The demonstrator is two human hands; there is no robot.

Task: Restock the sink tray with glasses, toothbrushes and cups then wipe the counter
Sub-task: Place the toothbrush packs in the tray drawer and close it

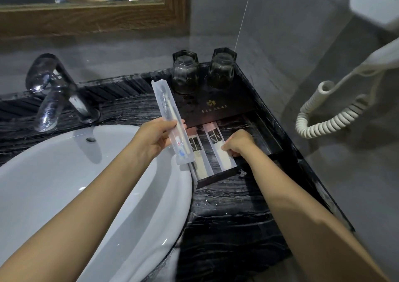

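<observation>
A black tray (pixel 272 130) sits on the dark marble counter (pixel 226 212) to the right of the sink. Two upturned glasses, one (pixel 185 72) on the left and one (pixel 222 68) on the right, stand on the tray's back part. My left hand (pixel 155 138) holds a clear wrapped toothbrush pack (pixel 167 113) upright above the tray's left edge. Two flat sachets lie in the tray's front compartment: the left sachet (pixel 199 156) lies free, and my right hand (pixel 237 144) pinches the right sachet (pixel 218 145) at its lower half.
A white basin (pixel 64 184) fills the left, with a chrome tap (pixel 54 91) behind it. A wall hair dryer with a coiled cord (pixel 328 117) hangs at the right. A wood-framed mirror (pixel 97 16) runs along the back wall. Small water drops lie on the counter by the tray's front.
</observation>
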